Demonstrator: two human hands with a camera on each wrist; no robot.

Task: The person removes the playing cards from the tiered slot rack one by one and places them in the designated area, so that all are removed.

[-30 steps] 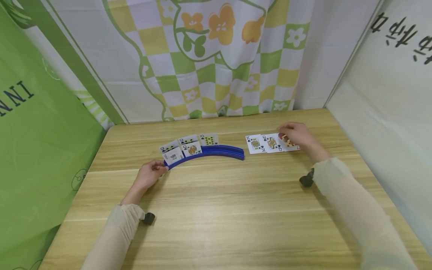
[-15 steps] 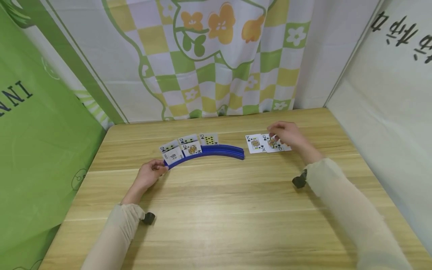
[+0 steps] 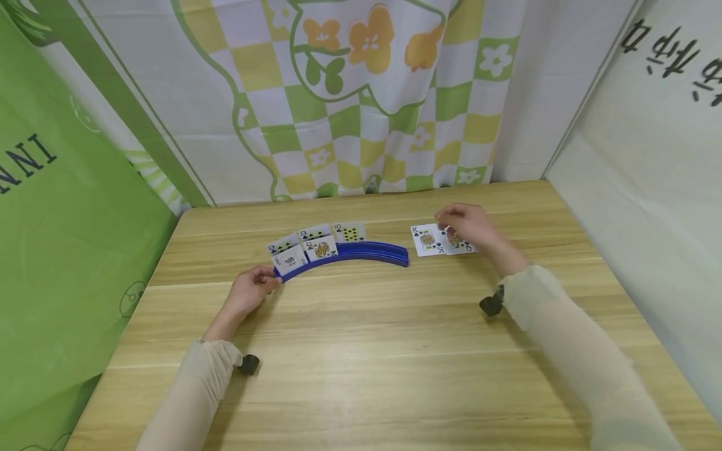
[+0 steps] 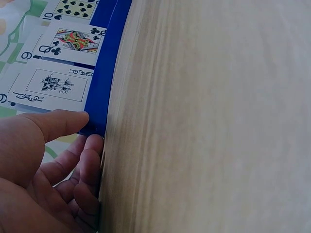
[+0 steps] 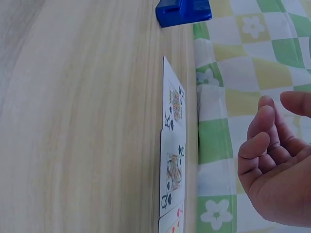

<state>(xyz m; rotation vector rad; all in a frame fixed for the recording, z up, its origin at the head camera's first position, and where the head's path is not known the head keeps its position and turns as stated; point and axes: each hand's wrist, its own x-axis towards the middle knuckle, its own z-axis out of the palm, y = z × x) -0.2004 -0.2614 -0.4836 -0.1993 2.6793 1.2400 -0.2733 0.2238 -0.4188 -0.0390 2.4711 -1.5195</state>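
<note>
My left hand [image 3: 248,292] grips the left end of a curved blue card holder [image 3: 372,253], its thumb on top in the left wrist view. Upright in the holder's front slot are a joker [image 4: 56,85] and a queen of clubs [image 4: 75,41]. Behind stand a ten of spades [image 3: 350,232] and two partly covered cards. My right hand [image 3: 468,227], holding nothing, hovers with loosely bent fingers over cards lying face up. They are a king of spades [image 5: 173,104], a queen of spades [image 5: 172,170] and a card with red pips [image 5: 175,222], mostly hidden in the head view.
The wooden table [image 3: 350,351] reaches back to a checked, flowered curtain [image 3: 361,125]. A green panel [image 3: 73,219] stands along the left side, and a white panel [image 3: 648,175] along the right. Dark wrist devices [image 3: 492,302] hang at both sleeves.
My right hand has slid leftward from the red-pip card to above the queen of spades, near the king. The left hand and card holder have stayed in place.
</note>
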